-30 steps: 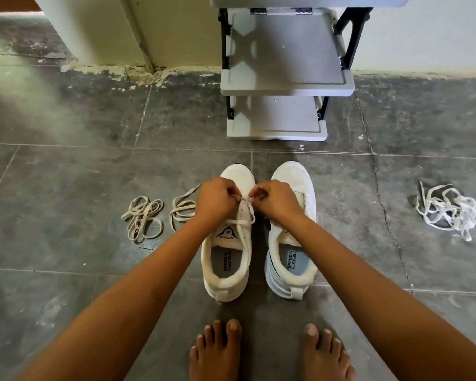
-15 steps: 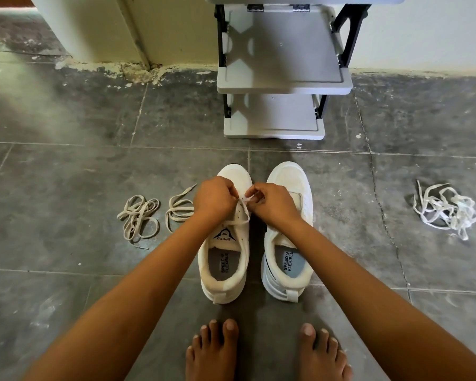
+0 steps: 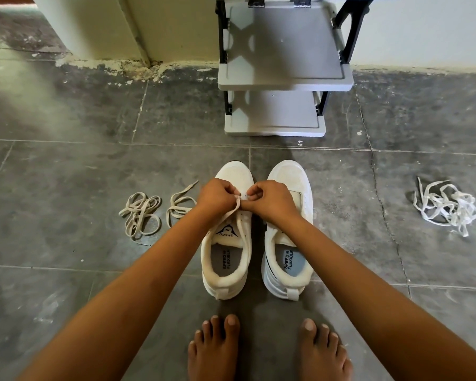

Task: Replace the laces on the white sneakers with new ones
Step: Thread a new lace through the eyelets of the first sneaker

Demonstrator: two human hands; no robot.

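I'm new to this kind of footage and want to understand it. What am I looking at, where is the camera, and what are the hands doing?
There is no machine here: a person works with bare hands. The one current picture comes from a wide-angle camera worn on the head, looking forward and down, so you see both forearms and the bare feet. Two white sneakers stand side by side on the grey tiled floor: the left sneaker and the right sneaker. The left hand and right hand meet over the left sneaker, and their fingers pinch a pale lace near its front eyelets. Loose beige laces lie on the floor to the left, a tangle of white laces to the right. A grey shoe rack stands by the wall.
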